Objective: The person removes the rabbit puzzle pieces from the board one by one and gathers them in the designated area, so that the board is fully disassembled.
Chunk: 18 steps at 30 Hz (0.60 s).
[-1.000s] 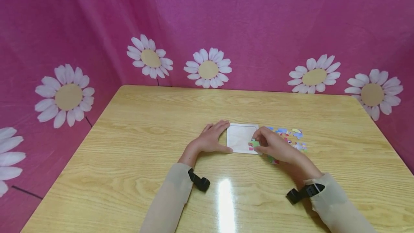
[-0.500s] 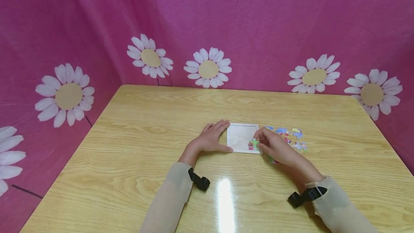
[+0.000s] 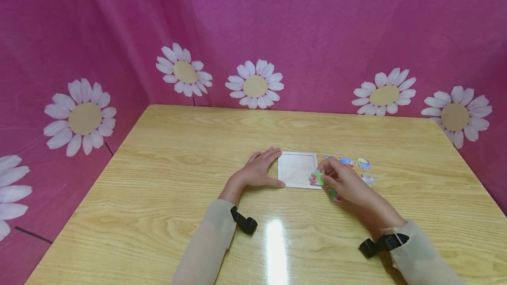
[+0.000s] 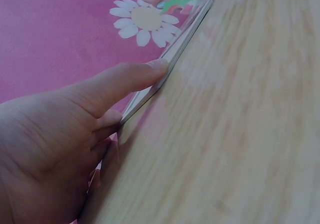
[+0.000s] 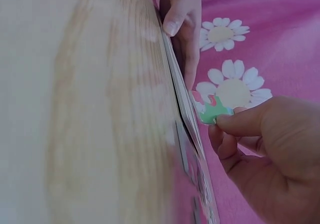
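In the head view a white square puzzle tray (image 3: 296,166) with a raised border lies flat on the table. My left hand (image 3: 259,169) rests along its left side, thumb at the near corner and straight fingers at the far corner. In the left wrist view that thumb presses on the tray's rim (image 4: 172,59). My right hand (image 3: 346,182) pinches a green puzzle piece (image 3: 317,178) with pink and red print between thumb and fingertips. This piece is held over the tray's near right corner; in the right wrist view it appears tilted and raised off the tray.
Several loose puzzle pieces (image 3: 364,164) in blue, yellow and other colours lie right of the tray, partly hidden by my right hand. A green and red piece (image 3: 334,194) lies nearer me. The wooden table (image 3: 158,179) meets a pink flowered curtain (image 3: 317,34) behind.
My right hand has drawn a little to the right, carrying the green puzzle piece from inside the tray's near right area to over its right border. The left hand has stayed put.
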{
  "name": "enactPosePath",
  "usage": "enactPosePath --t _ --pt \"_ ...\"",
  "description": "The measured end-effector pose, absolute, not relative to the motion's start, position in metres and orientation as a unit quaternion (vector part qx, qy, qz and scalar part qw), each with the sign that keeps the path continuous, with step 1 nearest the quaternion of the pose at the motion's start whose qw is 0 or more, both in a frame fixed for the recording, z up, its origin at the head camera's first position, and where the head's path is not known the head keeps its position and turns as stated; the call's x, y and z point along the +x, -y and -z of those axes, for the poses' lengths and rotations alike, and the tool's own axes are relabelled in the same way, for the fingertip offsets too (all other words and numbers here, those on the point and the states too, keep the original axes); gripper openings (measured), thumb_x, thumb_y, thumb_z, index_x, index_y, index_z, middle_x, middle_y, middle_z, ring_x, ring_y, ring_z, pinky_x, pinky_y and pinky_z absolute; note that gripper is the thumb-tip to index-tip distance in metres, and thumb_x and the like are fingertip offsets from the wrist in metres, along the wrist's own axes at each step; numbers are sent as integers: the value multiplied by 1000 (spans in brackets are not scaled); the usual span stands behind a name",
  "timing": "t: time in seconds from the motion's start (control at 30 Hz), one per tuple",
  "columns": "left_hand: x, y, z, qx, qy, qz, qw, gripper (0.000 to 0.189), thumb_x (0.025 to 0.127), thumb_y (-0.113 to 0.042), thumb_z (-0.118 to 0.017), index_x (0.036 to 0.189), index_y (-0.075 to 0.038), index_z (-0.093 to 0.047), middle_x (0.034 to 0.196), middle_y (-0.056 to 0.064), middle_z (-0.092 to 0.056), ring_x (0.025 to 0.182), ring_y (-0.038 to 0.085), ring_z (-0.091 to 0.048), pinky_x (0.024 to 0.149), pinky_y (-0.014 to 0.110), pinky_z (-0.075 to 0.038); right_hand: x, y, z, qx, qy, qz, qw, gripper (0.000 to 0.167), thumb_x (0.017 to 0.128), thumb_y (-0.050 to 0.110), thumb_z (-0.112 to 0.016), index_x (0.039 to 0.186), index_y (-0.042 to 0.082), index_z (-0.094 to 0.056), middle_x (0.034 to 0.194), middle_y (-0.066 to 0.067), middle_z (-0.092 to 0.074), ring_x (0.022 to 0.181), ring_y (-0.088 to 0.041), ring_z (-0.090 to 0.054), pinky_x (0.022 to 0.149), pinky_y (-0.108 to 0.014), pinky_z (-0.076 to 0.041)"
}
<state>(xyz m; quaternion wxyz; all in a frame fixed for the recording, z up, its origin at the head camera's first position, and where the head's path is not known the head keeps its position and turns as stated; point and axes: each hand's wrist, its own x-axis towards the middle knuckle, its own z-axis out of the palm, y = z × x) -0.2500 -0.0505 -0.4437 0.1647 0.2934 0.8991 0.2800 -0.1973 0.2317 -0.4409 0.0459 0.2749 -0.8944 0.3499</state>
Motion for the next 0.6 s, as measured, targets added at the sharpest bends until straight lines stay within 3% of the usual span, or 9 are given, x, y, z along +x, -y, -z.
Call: enactPosePath --t 0.4,0.6 --pt "-250 51 445 300 -899 -274 166 97 83 -47 -73 157 -14 -20 166 1 -16 155 19 -9 127 44 -5 -181 -259 438 255 890 -376 48 19 90 -9 -61 105 0 -54 86 -7 -62 72 3 -53 54 -19 -50" --pt "-250 50 444 297 -900 -273 164 97 83 -47 -74 157 -14 -21 166 1 -18 155 18 -9 127 44 -6 -174 -275 439 251 898 -353 75 20 88 -12 -61 103 -1 -55 86 -5 -63 79 7 -54 60 -18 -51"
